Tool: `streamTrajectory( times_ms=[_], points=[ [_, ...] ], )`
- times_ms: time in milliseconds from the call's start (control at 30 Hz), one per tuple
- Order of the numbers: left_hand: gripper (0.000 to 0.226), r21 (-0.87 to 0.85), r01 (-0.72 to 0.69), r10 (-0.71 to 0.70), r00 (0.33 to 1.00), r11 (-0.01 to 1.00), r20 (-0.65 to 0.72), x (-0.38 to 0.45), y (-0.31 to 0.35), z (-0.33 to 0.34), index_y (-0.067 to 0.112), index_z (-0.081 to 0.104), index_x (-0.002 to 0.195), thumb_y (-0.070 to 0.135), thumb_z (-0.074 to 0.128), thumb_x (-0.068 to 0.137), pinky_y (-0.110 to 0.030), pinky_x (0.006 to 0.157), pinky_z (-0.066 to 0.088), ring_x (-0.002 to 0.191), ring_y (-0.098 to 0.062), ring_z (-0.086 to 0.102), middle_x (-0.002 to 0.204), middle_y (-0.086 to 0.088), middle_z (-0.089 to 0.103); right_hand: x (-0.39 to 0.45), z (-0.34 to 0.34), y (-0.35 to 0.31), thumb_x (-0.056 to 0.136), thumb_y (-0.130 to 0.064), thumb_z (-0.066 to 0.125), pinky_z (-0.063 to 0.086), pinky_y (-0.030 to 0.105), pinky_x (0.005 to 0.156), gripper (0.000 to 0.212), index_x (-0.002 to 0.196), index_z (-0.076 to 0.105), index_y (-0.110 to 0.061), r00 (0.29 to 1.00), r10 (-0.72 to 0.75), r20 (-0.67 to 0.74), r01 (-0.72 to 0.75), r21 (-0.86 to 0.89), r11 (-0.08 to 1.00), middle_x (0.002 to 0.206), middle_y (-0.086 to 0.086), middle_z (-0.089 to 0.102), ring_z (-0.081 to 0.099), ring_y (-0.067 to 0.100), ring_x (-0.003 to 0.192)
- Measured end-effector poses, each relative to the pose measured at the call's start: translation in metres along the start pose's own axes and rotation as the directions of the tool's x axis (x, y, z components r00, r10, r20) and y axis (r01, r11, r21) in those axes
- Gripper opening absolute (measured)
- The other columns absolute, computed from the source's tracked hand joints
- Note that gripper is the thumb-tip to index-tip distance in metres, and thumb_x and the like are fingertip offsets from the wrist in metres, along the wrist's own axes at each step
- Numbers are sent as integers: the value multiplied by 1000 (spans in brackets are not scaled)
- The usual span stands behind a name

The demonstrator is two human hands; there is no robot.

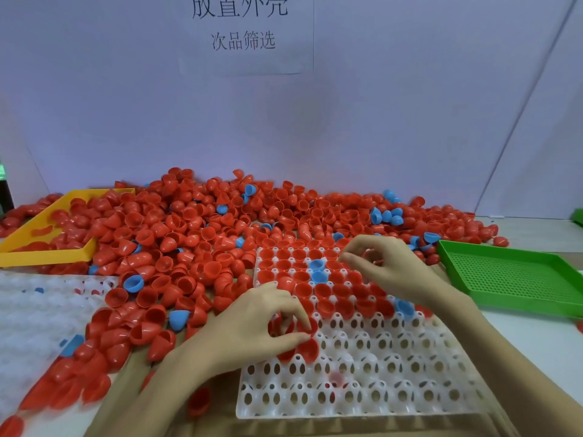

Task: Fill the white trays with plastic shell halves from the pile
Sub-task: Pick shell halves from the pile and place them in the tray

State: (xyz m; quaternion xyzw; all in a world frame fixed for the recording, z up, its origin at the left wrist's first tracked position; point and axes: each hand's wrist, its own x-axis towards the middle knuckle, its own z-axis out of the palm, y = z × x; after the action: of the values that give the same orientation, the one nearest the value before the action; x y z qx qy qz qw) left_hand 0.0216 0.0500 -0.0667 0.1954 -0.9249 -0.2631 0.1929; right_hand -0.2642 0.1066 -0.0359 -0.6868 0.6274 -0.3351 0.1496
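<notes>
Pale wall behind a worktable

A white paper sign (249, 29) with printed black characters hung on the plain lavender-white wall (410, 105); light fell evenly.

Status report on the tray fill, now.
Left hand pinching a red shell at the white tray. Right hand curled above the filled rows, contents unclear. Far rows full, near rows empty. Pile crowding tray's left edge.

Two bare hands (252, 323), forearms unsleeved.
</notes>
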Motion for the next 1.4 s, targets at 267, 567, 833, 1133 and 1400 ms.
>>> streamTrajectory(
  times_ms=[267, 567, 833, 1133, 1400],
  points=[
    [11, 5, 14, -13, 999, 1000, -46, 0, -3, 0, 40, 75, 101, 47, 66, 100, -22, 86, 49, 96, -5, 60, 90, 23, 67, 53, -52, 111, 96, 11, 48, 47, 45, 102, 58, 148, 52, -13, 910, 254, -329, -379, -405, 832, 137, 20, 54, 56, 39, 123],
    [22, 5, 49, -48, 992, 999, -120, 2, -6, 1, 37, 75, 96, 48, 57, 103, -27, 90, 49, 97, -6, 62, 92, 22, 69, 65, -50, 150, 91, 10, 63, 40, 46, 118, 73, 154, 50, -25, 949, 277, -152, -306, -658, 688, 159, 6, 41, 41, 32, 142],
    [23, 19, 40, -38, 994, 999, -104, 1, -4, 2, 35, 76, 98, 48, 57, 103, -26, 86, 50, 96, -3, 60, 91, 24, 66, 67, -46, 141, 103, -19, 64, 56, 37, 91, 28, 131, 70, -24, 911, 305, -279, -411, -533, 740, 122, 8, 47, 53, 23, 104],
    [31, 18, 38, -36, 993, 999, -109, 1, -2, 2, 34, 76, 97, 53, 52, 101, -22, 85, 50, 94, -3, 61, 88, 22, 67, 93, -46, 135, 107, -13, 55, 46, 48, 115, 51, 154, 48, -32, 852, 509, -122, -449, -672, 589, 151, 18, 29, 42, 37, 134],
    [25, 8, 45, -44, 988, 999, -146, 2, -5, -1, 34, 75, 93, 49, 56, 103, -23, 87, 49, 92, -5, 63, 86, 22, 68, 94, -28, 138, 103, -13, 60, 57, 44, 99, 31, 134, 64, -19, 889, 409, -205, -423, -710, 563, 147, 19, 40, 58, 37, 120]
  ],
)
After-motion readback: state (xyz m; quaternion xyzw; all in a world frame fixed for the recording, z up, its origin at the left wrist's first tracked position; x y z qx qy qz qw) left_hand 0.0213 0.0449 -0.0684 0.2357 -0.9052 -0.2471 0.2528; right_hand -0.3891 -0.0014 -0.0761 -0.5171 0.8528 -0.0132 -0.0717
